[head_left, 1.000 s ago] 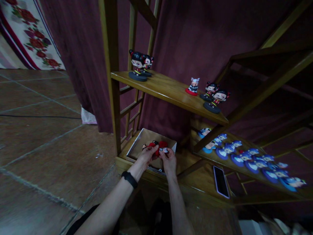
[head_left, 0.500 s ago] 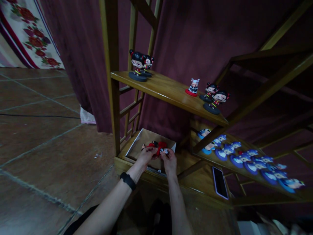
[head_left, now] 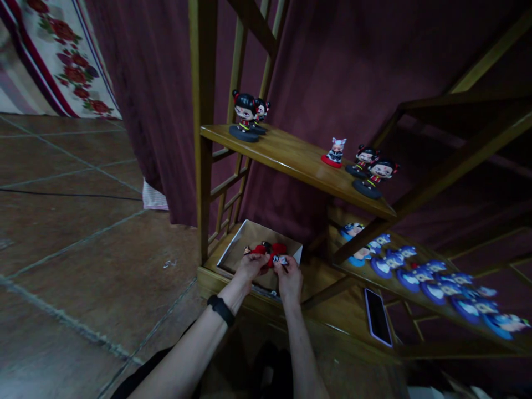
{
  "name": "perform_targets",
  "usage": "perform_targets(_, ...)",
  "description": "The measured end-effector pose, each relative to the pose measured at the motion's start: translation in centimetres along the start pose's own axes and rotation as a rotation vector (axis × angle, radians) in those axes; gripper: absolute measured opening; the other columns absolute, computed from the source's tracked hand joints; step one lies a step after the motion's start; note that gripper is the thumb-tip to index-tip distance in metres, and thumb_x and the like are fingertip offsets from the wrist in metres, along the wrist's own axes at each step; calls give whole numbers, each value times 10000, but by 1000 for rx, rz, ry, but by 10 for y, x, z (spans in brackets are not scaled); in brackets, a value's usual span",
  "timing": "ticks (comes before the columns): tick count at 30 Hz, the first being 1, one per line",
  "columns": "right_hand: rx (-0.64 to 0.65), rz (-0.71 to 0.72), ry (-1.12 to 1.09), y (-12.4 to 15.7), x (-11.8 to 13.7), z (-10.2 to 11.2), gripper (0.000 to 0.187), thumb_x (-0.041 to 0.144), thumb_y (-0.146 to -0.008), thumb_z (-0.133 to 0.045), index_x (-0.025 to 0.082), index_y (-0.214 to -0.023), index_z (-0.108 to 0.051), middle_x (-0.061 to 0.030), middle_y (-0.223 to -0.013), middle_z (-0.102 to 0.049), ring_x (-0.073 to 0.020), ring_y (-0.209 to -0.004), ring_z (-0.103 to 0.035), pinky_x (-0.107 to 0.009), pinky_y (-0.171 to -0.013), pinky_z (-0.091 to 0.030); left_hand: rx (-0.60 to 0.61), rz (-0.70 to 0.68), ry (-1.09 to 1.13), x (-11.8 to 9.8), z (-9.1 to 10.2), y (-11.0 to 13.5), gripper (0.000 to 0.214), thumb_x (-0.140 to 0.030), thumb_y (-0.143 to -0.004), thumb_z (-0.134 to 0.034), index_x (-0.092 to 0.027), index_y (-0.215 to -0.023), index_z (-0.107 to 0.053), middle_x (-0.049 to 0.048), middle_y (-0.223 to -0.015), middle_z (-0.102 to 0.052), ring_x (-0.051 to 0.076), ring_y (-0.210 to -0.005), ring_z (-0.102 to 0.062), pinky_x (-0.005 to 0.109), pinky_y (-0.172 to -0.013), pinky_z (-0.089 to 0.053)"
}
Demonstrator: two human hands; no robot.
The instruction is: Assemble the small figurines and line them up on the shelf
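Observation:
Over an open cardboard box [head_left: 233,259] on the bottom shelf, both hands are close together. My right hand [head_left: 291,281] is closed, its fingertips pinching a small figurine [head_left: 281,260] with a white head and dark-and-white body. My left hand [head_left: 249,270], with a black band on the wrist, is closed on the figurine's red base. Other red-based figurines [head_left: 258,249] lie in the box behind the fingers, partly covered by them.
On the shelf [head_left: 291,158] above stand black-haired figurines [head_left: 244,116] and a white-haired figurine [head_left: 336,152] on a red base. Several blue-and-white figurines [head_left: 390,260] line a lower right shelf. A phone [head_left: 378,317] lies on the bottom shelf. Wooden posts [head_left: 203,194] frame the left side.
The whole scene has shifted slightly right in view as the head turned. Both hands keep their hold on the figurine, with hardly any movement against the box.

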State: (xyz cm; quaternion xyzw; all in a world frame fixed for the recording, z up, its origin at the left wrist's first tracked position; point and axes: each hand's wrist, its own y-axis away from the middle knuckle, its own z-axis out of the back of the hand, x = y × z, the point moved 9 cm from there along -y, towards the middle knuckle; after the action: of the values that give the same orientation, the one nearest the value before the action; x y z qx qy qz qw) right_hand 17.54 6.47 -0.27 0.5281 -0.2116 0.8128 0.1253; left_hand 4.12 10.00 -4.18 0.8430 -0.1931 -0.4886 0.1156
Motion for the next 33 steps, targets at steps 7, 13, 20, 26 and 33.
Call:
perform_targets(7, 5, 45, 52, 4, 11, -3, 233, 365, -731, -538, 209, -898, -585, -41, -857, -658, -163, -738, -612, -260, -660, -468, -25, -1, 56, 0, 5, 0, 308, -334, -469, -785, -102, -593, -626, 44, -593, -630, 123, -556, -580, 284, -605, -493)
perform_targets(13, -2, 82, 152, 7, 27, 1, 222, 351, -731, -535, 221, -899, -599, -43, -883, -661, -174, -781, -604, -269, -688, -451, -6, -11, 74, -1, 3, 4, 297, -316, -478, -786, -94, -603, -635, 59, -618, -643, 131, -570, -585, 299, -626, -507)
perform_targets(20, 6, 81, 143, 5, 27, 2, 222, 325, -751, -512, 218, -932, -585, -48, -916, -650, -172, -787, -601, -274, -697, -457, 45, -15, 32, -3, -3, 2, 289, -327, -531, -763, -90, -655, -656, 64, -642, -648, 116, -583, -582, 264, -620, -492)
perform_targets(26, -11, 151, 131, 6, 32, 0, 217, 277, -753, -510, 241, -949, -595, -43, -941, -629, -180, -858, -578, -299, -760, -449, 82, -21, -49, -5, -6, -3, 220, -266, -535, -766, -100, -600, -637, 28, -576, -619, 87, -542, -561, 215, -579, -470)
perform_targets(33, -24, 119, -70, 1, 33, 0, 245, 287, -761, -508, 221, -973, -610, -46, -934, -616, -158, -822, -589, -295, -764, -467, 147, 14, 105, -8, -12, -2, 155, -202, -624, -717, -120, -741, -656, 43, -682, -661, 97, -579, -592, 231, -614, -500)
